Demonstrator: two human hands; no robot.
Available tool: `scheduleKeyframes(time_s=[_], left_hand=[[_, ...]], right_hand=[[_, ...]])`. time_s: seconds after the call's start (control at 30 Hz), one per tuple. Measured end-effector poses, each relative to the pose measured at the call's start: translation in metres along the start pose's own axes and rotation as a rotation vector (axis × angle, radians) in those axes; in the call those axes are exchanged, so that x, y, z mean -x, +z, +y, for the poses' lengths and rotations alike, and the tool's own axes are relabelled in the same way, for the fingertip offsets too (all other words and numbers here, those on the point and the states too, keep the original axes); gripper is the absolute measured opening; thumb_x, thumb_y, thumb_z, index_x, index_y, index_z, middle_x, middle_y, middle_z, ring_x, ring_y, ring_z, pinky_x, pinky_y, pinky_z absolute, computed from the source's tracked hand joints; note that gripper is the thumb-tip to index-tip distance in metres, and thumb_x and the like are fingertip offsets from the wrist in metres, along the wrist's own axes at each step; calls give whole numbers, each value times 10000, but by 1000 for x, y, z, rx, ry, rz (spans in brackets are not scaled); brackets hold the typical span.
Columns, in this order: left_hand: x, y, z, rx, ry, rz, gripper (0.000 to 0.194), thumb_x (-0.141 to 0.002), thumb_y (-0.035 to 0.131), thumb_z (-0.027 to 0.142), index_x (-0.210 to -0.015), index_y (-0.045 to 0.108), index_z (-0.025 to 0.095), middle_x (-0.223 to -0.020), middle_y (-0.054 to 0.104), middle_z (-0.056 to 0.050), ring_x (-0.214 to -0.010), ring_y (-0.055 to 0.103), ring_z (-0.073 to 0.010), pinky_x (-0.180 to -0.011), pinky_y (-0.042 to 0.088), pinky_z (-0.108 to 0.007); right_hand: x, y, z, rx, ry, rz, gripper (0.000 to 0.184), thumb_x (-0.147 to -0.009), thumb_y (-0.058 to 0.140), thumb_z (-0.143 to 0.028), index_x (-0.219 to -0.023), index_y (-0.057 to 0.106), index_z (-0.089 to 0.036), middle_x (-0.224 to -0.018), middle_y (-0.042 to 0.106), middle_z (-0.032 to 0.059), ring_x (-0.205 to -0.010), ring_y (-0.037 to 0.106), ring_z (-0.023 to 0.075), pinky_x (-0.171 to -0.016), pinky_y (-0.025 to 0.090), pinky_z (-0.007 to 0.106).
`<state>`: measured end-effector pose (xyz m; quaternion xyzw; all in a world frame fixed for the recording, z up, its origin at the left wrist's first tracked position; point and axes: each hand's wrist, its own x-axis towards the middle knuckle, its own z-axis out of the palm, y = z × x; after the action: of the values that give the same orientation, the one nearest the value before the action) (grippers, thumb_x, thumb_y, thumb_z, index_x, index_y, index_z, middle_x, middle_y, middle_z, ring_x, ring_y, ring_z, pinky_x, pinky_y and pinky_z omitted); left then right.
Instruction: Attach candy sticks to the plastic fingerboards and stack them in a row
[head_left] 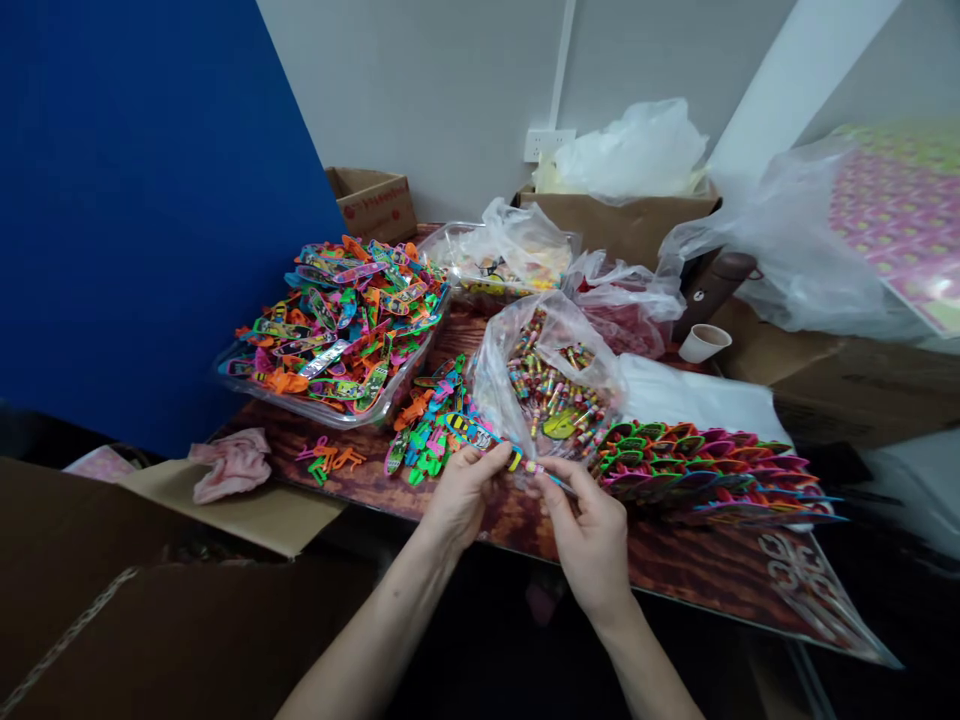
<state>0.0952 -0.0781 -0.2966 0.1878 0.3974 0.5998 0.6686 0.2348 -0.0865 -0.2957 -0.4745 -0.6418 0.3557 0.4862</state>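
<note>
My left hand (466, 492) is closed, thumb on top, on a small blue and yellow toy skateboard (472, 432) with a printed deck. My right hand (591, 535) pinches a small colourful stick (533, 467) close to the skateboard's near end. Its exact kind is too small to make out. Just beyond both hands, an open clear plastic bag (491, 355) holds many small patterned sticks (551, 385). Left of the bag lies a loose heap of bright plastic toy parts (431, 440). By my right hand stand tight rows of toy skateboards (697, 465).
A clear tub (390, 408) heaped with toy skateboards stands at the left. Behind are another clear tub (450, 240), a bag of red items (622, 315), a paper cup (705, 343) and a dark flask (712, 290). A pink cloth (231, 465) lies on a carton flap.
</note>
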Motion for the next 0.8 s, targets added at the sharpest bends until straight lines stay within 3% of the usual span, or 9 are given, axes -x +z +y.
scheduleKeyframes(time_s=[0.17, 0.37, 0.57, 0.7, 0.8], left_hand=[[2, 2, -1, -52, -29, 17, 279, -635, 829, 324, -664, 694, 82, -620, 641, -25, -543, 530, -69, -569, 403, -192], [5, 11, 2, -109, -27, -68, 273, -693, 787, 337, -678, 652, 99, -620, 620, -1, -555, 521, -66, -574, 396, -188], [6, 9, -4, -227, -16, -17, 369, -720, 751, 398, -585, 533, 132, -487, 498, 47, -443, 399, -42, -459, 286, -184], [7, 11, -11, -251, -9, -4, 398, -721, 735, 441, -576, 530, 132, -475, 513, 32, -424, 407, -46, -452, 284, -187], [9, 15, -16, -206, 43, 57, 415, -708, 743, 442, -553, 507, 137, -479, 525, 27, -453, 451, -55, -481, 322, -182]], right_hand=[[6, -9, 4, 53, 29, -73, 255, -909, 538, -350, -1077, 665, -205, -966, 709, 56, -797, 687, 189, -725, 541, 281], [5, -20, 8, -187, 299, -270, 328, -890, 554, -447, -1035, 646, -168, -753, 683, 37, -621, 645, 139, -560, 508, 218], [2, -23, 13, -494, 515, -406, 302, -855, 609, -456, -901, 591, -158, -633, 644, 13, -457, 549, 84, -428, 389, 165], [9, -12, 21, -821, 668, -373, 301, -836, 640, -430, -900, 595, -139, -574, 599, -8, -388, 465, 50, -373, 297, 142], [15, -3, 22, -972, 687, -320, 288, -834, 645, -415, -871, 608, -132, -525, 502, -51, -378, 363, 20, -375, 248, 136]])
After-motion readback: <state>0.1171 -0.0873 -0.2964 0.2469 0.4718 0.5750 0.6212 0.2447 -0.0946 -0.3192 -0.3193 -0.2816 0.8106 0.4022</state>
